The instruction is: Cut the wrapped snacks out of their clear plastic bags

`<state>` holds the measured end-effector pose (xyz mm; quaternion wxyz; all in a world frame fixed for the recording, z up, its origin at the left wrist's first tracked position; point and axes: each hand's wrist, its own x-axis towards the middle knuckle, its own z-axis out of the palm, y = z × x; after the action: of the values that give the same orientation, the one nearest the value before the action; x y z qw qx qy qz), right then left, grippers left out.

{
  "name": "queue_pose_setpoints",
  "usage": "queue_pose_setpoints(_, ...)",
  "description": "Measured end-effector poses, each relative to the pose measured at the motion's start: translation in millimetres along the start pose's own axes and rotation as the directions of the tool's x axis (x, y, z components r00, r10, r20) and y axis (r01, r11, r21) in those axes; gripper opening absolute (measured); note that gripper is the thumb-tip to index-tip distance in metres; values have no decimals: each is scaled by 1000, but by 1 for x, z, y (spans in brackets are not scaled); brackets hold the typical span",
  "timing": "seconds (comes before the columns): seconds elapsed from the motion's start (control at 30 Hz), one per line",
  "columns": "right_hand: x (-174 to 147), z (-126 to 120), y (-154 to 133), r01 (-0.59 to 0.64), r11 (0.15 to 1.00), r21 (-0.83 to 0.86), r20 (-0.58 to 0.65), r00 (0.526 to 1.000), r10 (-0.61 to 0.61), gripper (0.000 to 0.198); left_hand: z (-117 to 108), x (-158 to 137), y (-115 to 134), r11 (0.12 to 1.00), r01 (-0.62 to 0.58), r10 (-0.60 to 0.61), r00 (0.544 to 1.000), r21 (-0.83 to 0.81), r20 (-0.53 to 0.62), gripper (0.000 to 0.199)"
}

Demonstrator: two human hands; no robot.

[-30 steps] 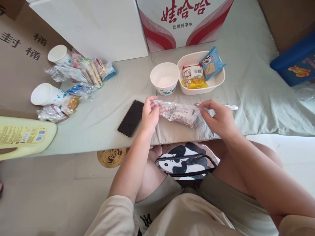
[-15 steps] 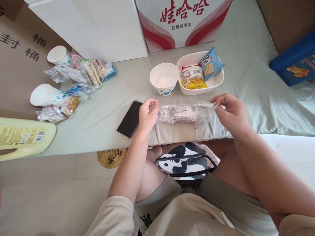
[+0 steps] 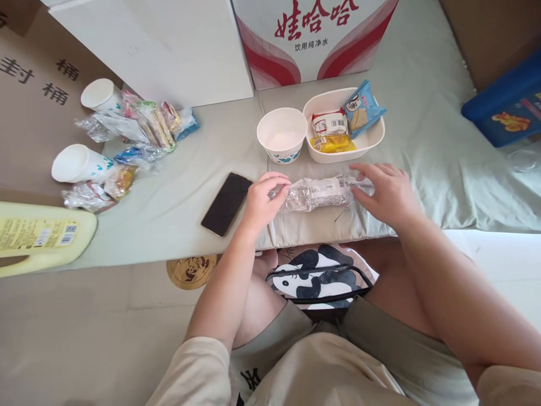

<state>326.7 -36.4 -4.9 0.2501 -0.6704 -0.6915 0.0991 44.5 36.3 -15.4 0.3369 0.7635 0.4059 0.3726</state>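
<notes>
A clear plastic-wrapped snack packet (image 3: 327,193) with a printed white label lies lengthwise on the covered surface in front of me. My left hand (image 3: 266,197) is at its crinkled left end, thumb and fingers parted around the plastic. Over the right end, my right hand (image 3: 386,192) has its thumb and forefinger spread apart, and its palm side is hidden. Just beyond the packet stand a white paper bowl (image 3: 282,135) with a blue pattern and a white oval tub (image 3: 374,144). The tub holds a red-and-white packet (image 3: 329,123), a yellow packet (image 3: 332,144) and a blue packet (image 3: 363,110).
A phone (image 3: 226,204) lies beside my left hand. At the left are two tipped paper cups (image 3: 76,163) with several wrapped snacks (image 3: 147,124), and a yellow jug (image 3: 46,234). Cardboard boxes (image 3: 313,51) stand behind; a blue container (image 3: 507,101) is at the right.
The wrapped packet has shifted a little to the right, and my left hand has moved right with it. My right hand's fingers have gone from a pinch on the wrapper end to spread apart.
</notes>
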Motion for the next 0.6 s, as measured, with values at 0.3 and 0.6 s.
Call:
queue_pose_setpoints(0.3, -7, -22, -24, 116, 993, 33, -243, 964, -104, 19, -13, -9, 13, 977, -197, 211, 946, 79, -247, 14)
queue_pose_setpoints(0.6, -19, -47, -12, 121, 902, 413, 392, 871, -296, 33, -47, -35, 30, 976, 164, -93, 906, -141, 413, 20)
